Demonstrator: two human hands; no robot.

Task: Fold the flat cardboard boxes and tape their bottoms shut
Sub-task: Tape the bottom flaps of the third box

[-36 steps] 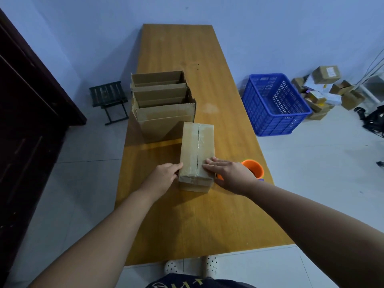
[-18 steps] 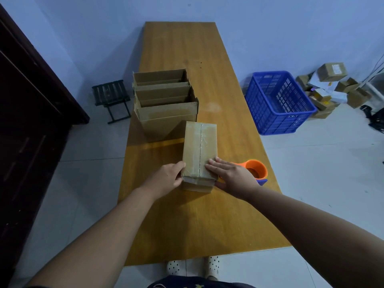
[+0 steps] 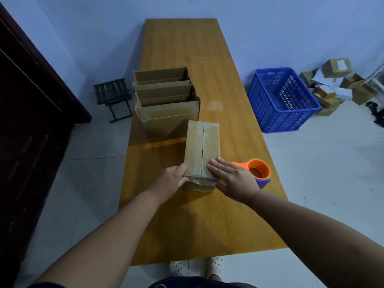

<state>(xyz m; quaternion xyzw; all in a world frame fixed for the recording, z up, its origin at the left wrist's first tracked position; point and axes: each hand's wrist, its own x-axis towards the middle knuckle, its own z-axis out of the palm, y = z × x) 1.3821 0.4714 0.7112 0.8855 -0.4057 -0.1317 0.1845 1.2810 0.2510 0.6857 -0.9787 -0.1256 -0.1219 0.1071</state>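
Currently held: a taped box (image 3: 202, 150) lies on the counter (image 3: 187, 225), taped face up, its near end caught between both hands.
Left hand: the left hand (image 3: 169, 181) is curled round the near left corner, its fingers (image 3: 182, 169) clamped on the cardboard.
Right hand: the right hand (image 3: 234, 179) is laid flat, with fingers (image 3: 218, 166) straight and close together, pressed on the top face beside the tape seam (image 3: 202, 142).
Long axis: the box runs straight away from the fingertips, and both hands are equally near, so a lift or turn is judged to pivot about the gripped end.
Step judged: the tape appears pressed down, so turning the box upright is probably due.
Beyond the fingertips: open boxes (image 3: 166, 104) stand just past the far end and would block a forward push.
Outside the right fingers: a tape dispenser (image 3: 258, 170) lies just beside the hand and could be knocked.
Floor: a blue crate (image 3: 280, 100) and a stool (image 3: 113, 96) are well apart.
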